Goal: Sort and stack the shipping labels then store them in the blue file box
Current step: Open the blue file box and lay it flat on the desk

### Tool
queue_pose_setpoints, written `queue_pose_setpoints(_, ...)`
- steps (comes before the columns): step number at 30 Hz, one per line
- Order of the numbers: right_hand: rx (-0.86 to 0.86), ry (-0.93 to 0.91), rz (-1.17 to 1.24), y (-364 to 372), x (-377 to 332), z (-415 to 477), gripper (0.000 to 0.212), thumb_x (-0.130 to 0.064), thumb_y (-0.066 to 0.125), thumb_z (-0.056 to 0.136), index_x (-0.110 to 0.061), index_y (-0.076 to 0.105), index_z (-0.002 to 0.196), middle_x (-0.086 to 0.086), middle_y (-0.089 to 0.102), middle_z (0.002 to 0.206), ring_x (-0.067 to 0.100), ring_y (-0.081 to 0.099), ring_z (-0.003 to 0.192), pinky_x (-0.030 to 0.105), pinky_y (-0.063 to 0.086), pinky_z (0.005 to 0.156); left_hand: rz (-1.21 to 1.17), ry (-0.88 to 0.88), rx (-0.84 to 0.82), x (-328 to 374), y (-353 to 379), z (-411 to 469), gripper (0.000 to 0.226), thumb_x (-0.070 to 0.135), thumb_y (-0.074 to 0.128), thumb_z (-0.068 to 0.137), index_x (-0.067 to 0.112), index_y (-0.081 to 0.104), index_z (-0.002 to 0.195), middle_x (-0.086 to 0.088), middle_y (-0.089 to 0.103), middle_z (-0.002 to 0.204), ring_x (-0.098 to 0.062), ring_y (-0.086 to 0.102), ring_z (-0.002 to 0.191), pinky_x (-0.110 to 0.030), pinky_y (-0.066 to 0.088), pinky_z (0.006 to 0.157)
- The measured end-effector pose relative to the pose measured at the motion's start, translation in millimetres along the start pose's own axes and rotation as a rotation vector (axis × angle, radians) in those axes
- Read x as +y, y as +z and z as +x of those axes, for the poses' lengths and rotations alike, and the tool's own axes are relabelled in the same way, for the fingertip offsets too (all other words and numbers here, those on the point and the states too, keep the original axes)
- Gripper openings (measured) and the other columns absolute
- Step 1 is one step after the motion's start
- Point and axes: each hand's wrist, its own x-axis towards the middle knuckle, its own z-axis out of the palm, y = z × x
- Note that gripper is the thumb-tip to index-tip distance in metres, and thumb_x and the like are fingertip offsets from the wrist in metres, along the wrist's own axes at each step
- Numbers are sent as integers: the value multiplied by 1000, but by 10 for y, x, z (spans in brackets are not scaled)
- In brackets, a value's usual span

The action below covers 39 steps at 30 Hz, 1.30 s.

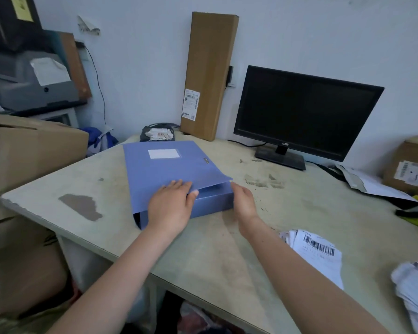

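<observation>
The blue file box (164, 169) lies flat in the middle of the worn table (299, 203), with a white label patch on its lid. My left hand (170, 206) rests on the lid's near edge, fingers straight on top and thumb at the lid's front edge. The lid stands slightly raised at the near right corner. My right hand (244, 201) touches the box's right near corner with relaxed fingers. A stack of white shipping labels (316, 254) with a barcode on top lies at the near right of the table. More crumpled labels (415, 290) lie at the right edge.
A black monitor (302, 112) stands at the back right. A tall cardboard box (208, 75) leans on the wall behind the file box. Cardboard boxes sit at the left (34, 150) and far right (410, 165). A printer (27, 80) is at the back left.
</observation>
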Motion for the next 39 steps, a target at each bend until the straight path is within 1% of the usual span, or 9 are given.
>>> queue_pose_setpoints(4, -16, 85, 128, -34, -89, -7, 27, -40, 45, 98, -15, 53, 103, 2, 57, 103, 20, 55, 91, 37, 51, 85, -53, -42, 125, 25, -72, -35, 39, 41, 24, 103, 32, 57, 122, 4, 69, 103, -24, 62, 94, -34, 47, 70)
queue_pose_setpoints(6, -74, 82, 108, -44, -119, -88, 35, -39, 54, 92, -13, 53, 115, 5, 58, 103, 19, 57, 85, 33, 52, 64, -64, -32, 148, 79, -89, -52, 38, 41, 24, 103, 33, 57, 120, 4, 69, 97, -24, 62, 89, -33, 46, 66)
queue_pose_setpoints(8, -94, 77, 144, -69, -146, -127, 51, -39, 60, 87, -16, 48, 131, 7, 58, 118, 21, 60, 91, 32, 53, 58, -60, 0, 179, 158, -111, -56, 38, 41, 25, 103, 31, 59, 116, 3, 69, 91, -24, 63, 85, -32, 43, 62)
queue_pose_setpoints(15, 97, -46, 293, -549, -441, -209, 41, -28, 58, 91, -19, 53, 131, 2, 57, 112, 16, 56, 86, 35, 52, 67, -151, 65, 261, 575, -255, 122, 37, 40, 26, 103, 22, 59, 102, 2, 59, 71, -27, 54, 67, -33, 33, 52)
queue_pose_setpoints(20, 257, -116, 336, -1161, -583, -291, 48, -28, 58, 90, -23, 51, 137, 2, 56, 127, 23, 56, 104, 38, 54, 78, -286, 139, 289, 1193, -172, 322, 39, 39, 27, 103, 17, 42, 74, 3, 41, 53, -23, 42, 53, -33, 17, 45)
queue_pose_setpoints(23, 338, -150, 362, -1555, -575, -331, 48, -28, 57, 90, -21, 50, 137, 3, 56, 126, 23, 56, 104, 38, 52, 75, -369, 165, 289, 1564, -36, 380, 41, 38, 26, 104, 15, 41, 74, 1, 41, 52, -23, 42, 51, -36, 24, 49)
queue_pose_setpoints(26, 382, -147, 391, -1817, -517, -350, 46, -27, 58, 89, -23, 53, 135, 3, 58, 125, 21, 57, 100, 35, 52, 73, -387, 183, 286, 1826, 73, 392, 41, 37, 27, 104, 14, 38, 72, 3, 36, 50, -15, 32, 45, -36, 20, 47)
queue_pose_setpoints(34, 476, -162, 406, -2301, -373, -325, 52, -24, 56, 90, -24, 47, 141, 1, 54, 128, 25, 56, 111, 48, 50, 98, -487, 167, 284, 2297, 367, 361, 41, 36, 27, 104, 10, 48, 79, -7, 48, 57, -23, 40, 51, -38, 26, 49)
queue_pose_setpoints(39, 488, -174, 397, -2379, -318, -260, 44, -22, 56, 89, -26, 53, 133, -12, 58, 99, 20, 57, 97, 47, 50, 99, -562, 104, 328, 2376, 522, 322, 43, 34, 31, 104, 7, 49, 77, -8, 51, 64, -26, 43, 59, -36, 27, 53)
